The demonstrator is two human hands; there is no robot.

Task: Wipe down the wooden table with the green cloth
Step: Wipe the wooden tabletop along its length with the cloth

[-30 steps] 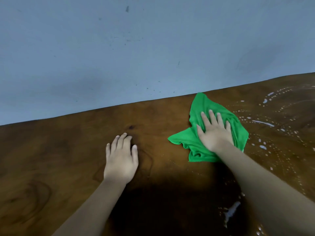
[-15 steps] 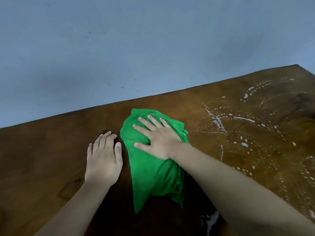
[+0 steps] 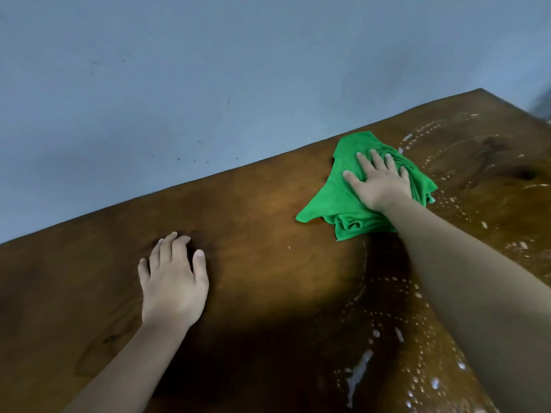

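Right hand (image 3: 380, 186) first: its fingers (image 3: 366, 168) are straight and fanned fairly wide, pressed flat down on the green cloth (image 3: 328, 201). They aren't curled round it or pinching it, just palm and fingers pushing it into the wood. The cloth is bunched up under the palm, with a loose corner trailing off on the thumb side and a rumpled fold sticking out back by the wrist. It sits close to the far edge of the wooden table (image 3: 253, 222).

Just past the fingertips and off to the little-finger side there are white soapy droplets (image 3: 453, 201) all over the wood, in arcs and dotted lines. More run back along the forearm toward the person, including a wet streak (image 3: 359, 371) down near the elbow.

The left hand (image 3: 173, 284) is well off on the thumb side of the cloth. It's flat on bare wood with the fingers loosely together, holding nothing and probably just bracing.

Progress-wise, I'd say roughly halfway at best. The stretch between the two hands and around the left one looks dry and free of spots. Everything on the little-finger side of the cloth and back along the forearm looks like it needs a pass. Beyond the table's far edge is a plain blue-grey wall (image 3: 208, 84).
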